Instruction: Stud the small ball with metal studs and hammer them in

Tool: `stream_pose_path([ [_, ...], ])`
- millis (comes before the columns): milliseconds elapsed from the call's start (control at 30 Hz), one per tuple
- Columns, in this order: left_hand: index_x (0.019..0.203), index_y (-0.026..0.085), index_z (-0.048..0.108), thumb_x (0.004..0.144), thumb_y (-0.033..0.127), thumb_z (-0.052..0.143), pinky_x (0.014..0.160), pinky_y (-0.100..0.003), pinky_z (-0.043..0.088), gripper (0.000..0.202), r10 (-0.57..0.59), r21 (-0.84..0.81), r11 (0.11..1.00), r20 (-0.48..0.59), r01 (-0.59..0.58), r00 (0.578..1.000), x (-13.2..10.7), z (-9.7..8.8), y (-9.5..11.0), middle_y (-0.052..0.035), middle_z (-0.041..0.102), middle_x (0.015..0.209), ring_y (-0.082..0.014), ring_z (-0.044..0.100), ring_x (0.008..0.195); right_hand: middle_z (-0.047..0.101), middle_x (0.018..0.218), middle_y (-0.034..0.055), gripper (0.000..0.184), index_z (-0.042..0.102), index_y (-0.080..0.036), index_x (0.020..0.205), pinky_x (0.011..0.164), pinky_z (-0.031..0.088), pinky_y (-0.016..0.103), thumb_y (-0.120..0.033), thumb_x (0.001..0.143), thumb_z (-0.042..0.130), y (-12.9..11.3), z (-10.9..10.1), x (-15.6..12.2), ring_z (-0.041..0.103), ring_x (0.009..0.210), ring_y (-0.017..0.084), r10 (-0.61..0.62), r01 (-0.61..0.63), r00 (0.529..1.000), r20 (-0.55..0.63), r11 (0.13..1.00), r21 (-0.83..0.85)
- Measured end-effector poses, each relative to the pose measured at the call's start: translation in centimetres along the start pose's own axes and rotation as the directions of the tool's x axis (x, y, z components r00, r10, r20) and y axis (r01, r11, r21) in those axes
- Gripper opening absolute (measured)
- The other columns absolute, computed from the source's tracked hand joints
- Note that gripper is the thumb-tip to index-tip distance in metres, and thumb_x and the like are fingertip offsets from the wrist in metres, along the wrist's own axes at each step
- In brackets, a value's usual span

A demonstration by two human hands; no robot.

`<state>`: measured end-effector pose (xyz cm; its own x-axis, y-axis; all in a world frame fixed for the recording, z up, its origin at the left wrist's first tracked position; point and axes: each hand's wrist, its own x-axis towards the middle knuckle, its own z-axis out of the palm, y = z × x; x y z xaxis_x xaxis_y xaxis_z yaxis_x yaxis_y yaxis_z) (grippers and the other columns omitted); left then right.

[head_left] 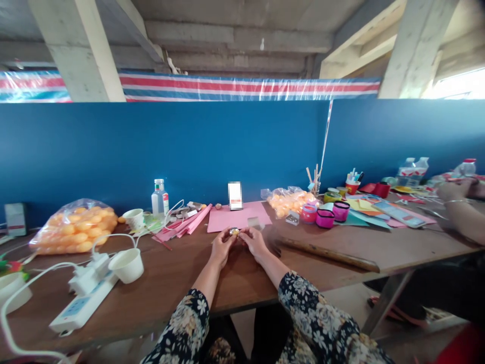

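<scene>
Over the near edge of the pink sheet, both my hands meet around a small shiny silver and yellow piece. My left hand pinches it from the left side. From the right, the fingers of my right hand close on its other edge. What exactly the piece is, I cannot make out; fingertips cover part of it. Just beyond my right hand lies a small clear or greyish flat piece. A phone-like upright screen stands at the back of the pink sheet.
Left are a bag of orange balls, a white power strip with cables, paper cups and a bottle. Rightward lie more orange balls, tape rolls, a wooden stick and another person's arm. A blue partition stands behind.
</scene>
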<state>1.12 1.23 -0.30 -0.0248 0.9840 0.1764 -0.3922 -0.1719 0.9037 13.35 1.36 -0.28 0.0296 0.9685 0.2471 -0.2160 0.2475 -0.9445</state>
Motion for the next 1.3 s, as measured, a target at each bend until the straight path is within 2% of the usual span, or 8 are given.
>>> stream_pose_path([
  [167, 0.108, 0.014, 0.056, 0.054, 0.028, 0.073, 0.084, -0.038, 0.043, 0.059, 0.022, 0.045, 0.999, 0.025, -0.023, 0.999, 0.0, -0.3, -0.1, -0.0101, 0.065, 0.096, -0.0205, 0.06, 0.086, 0.056, 0.06, -0.0016, 0.026, 0.059, -0.015, 0.072, 0.048, 0.035, 0.02, -0.039, 0.062, 0.062, 0.0, -0.2, 0.0, 0.044, 0.051, 0.008, -0.063, 0.065, 0.997, 0.04, 0.996, -0.063],
  [300, 0.11, 0.015, 0.055, 0.053, 0.028, 0.073, 0.085, -0.038, 0.043, 0.061, 0.014, 0.018, 1.0, 0.049, -0.015, 0.999, -0.1, -0.2, 0.0, -0.0101, 0.066, 0.096, -0.0213, 0.061, 0.087, 0.054, 0.057, -0.0019, 0.026, 0.06, -0.014, 0.071, 0.047, 0.033, 0.02, -0.039, 0.064, 0.061, 0.0, -0.3, 0.0, 0.042, 0.049, 0.008, -0.055, 0.061, 0.997, 0.057, 0.992, -0.112],
  [433, 0.11, 0.014, 0.055, 0.053, 0.025, 0.074, 0.085, -0.039, 0.043, 0.062, 0.001, 0.023, 1.0, 0.025, -0.002, 1.0, -0.1, 0.0, 0.1, -0.0102, 0.066, 0.095, -0.022, 0.061, 0.088, 0.056, 0.062, -0.001, 0.028, 0.059, -0.014, 0.075, 0.048, 0.034, 0.02, -0.04, 0.064, 0.06, 0.3, -0.3, 0.1, 0.044, 0.052, 0.008, -0.051, 0.059, 0.996, 0.069, 0.991, -0.116],
  [800, 0.109, 0.014, 0.055, 0.053, 0.024, 0.074, 0.085, -0.04, 0.043, 0.06, 0.013, 0.032, 0.999, 0.048, -0.015, 0.999, 0.0, -0.2, -0.1, -0.0107, 0.065, 0.098, -0.0229, 0.06, 0.09, 0.056, 0.061, -0.0007, 0.031, 0.058, -0.014, 0.075, 0.051, 0.04, 0.022, -0.043, 0.064, 0.06, 1.1, -0.3, 0.4, 0.047, 0.054, 0.01, -0.024, 0.034, 0.998, 0.061, 0.985, -0.171],
  [1300, 0.106, 0.014, 0.057, 0.051, 0.023, 0.074, 0.084, -0.039, 0.044, 0.058, 0.013, 0.019, 1.0, 0.021, -0.013, 1.0, 0.0, -0.1, 0.0, -0.0102, 0.065, 0.096, -0.0221, 0.061, 0.087, 0.055, 0.059, -0.0019, 0.029, 0.059, -0.014, 0.073, 0.053, 0.041, 0.023, -0.042, 0.064, 0.06, 0.6, 0.0, 0.2, 0.049, 0.054, 0.01, 0.006, 0.004, 0.998, 0.066, 0.989, -0.146],
])
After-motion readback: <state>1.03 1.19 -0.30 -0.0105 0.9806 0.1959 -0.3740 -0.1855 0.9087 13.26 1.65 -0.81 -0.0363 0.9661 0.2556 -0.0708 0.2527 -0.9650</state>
